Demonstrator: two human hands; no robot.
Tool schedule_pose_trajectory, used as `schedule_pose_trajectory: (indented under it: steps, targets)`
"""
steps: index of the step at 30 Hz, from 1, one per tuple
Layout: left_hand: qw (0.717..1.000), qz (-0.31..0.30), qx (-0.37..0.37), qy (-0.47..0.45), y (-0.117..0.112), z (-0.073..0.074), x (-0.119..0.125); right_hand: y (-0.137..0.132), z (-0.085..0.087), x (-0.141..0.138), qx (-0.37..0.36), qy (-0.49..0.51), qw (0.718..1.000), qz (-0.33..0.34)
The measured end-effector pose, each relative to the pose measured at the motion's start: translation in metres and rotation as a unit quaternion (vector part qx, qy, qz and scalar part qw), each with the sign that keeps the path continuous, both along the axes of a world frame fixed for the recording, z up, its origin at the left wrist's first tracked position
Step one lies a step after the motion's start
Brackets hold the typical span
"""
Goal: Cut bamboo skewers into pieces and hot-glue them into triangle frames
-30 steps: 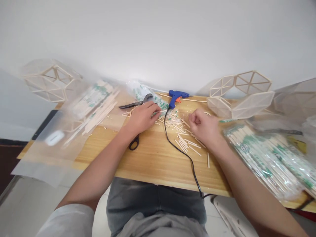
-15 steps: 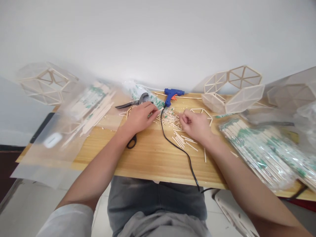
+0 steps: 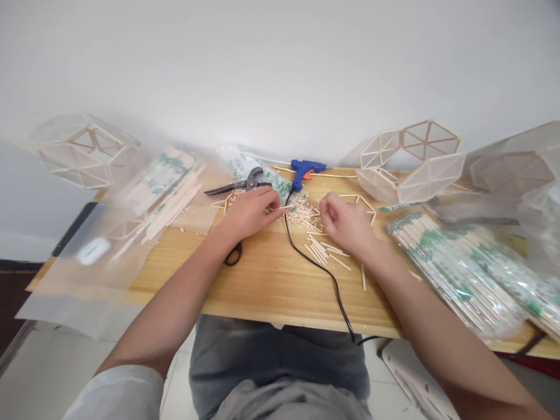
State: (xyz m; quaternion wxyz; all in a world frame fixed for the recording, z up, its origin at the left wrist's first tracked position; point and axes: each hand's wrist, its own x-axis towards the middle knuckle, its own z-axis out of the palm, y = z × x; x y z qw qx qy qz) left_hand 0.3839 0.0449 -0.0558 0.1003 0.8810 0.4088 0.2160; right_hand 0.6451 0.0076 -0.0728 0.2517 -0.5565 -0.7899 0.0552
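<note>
My left hand (image 3: 254, 210) pinches a short wooden stick (image 3: 285, 207) between thumb and fingers, just left of the black cord. Curled closed, my right hand (image 3: 345, 221) rests at the right edge of a pile of short stick pieces (image 3: 304, 213); whatever its fingers hold is hidden. Nearer me lies a loose group of cut sticks (image 3: 318, 249). Behind my left hand are pliers-like cutters (image 3: 254, 179) with dark handles. A flat stick frame (image 3: 365, 204) lies partly behind my right hand. Under my left wrist a black scissor handle (image 3: 233, 255) shows.
A blue glue gun (image 3: 301, 169) stands at the back, its black cord (image 3: 312, 265) running to the front edge. Stick-and-paper polygon frames (image 3: 431, 140) stand right and left. Bagged sticks (image 3: 455, 268) lie right; translucent sheets (image 3: 118, 274) and a white case (image 3: 93, 249) lie left.
My left hand has lowered slightly, and the stick in its pinch has tilted to lie flatter. My right hand stays closed in nearly the same place.
</note>
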Motion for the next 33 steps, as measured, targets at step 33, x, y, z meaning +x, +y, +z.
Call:
schedule_pose_trajectory:
  steps: [33]
  targets:
    - [0.999, -0.025, -0.009, 0.022, -0.002, 0.003, 0.0, 0.007, -0.001, 0.009, 0.012, 0.023, 0.999, 0.02]
